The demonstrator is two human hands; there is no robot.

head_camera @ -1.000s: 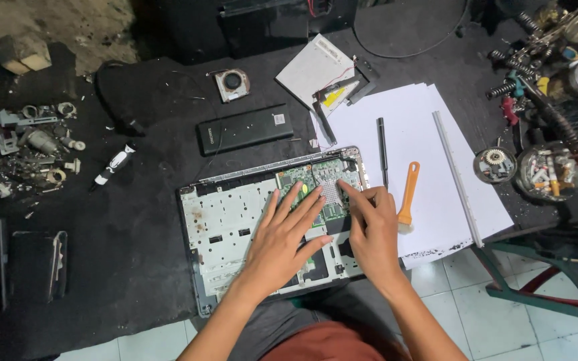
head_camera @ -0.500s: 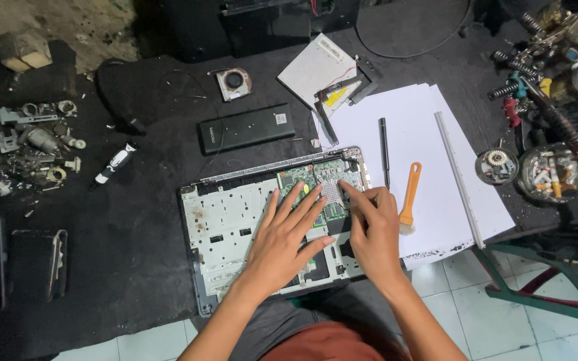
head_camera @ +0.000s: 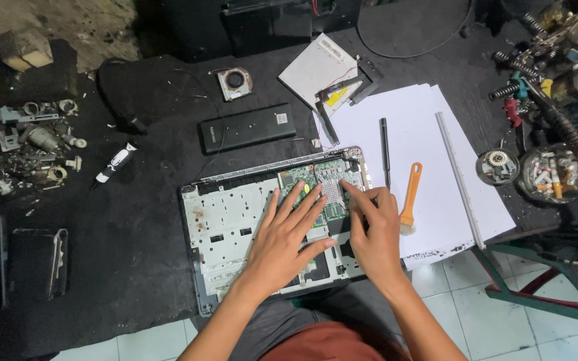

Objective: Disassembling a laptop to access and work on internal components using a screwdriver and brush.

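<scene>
At the worktop's (head_camera: 135,267) near edge lay the opened laptop base (head_camera: 235,227). The left hand (head_camera: 285,244) rested flat, fingers spread, on it; the right hand (head_camera: 376,230) pressed loosely curled fingertips on the green circuit board (head_camera: 316,175), gripping nothing. Beyond lay an orange pry tool (head_camera: 410,195) on white paper (head_camera: 409,127).

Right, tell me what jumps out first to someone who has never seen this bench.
The eye lands on the opened laptop base at the centre of the black table, its green circuit board exposed, with the left hand spread flat on it and the right hand fingering the board. Next come the white paper sheets to the right, carrying an orange pry tool and a black screwdriver.
</scene>
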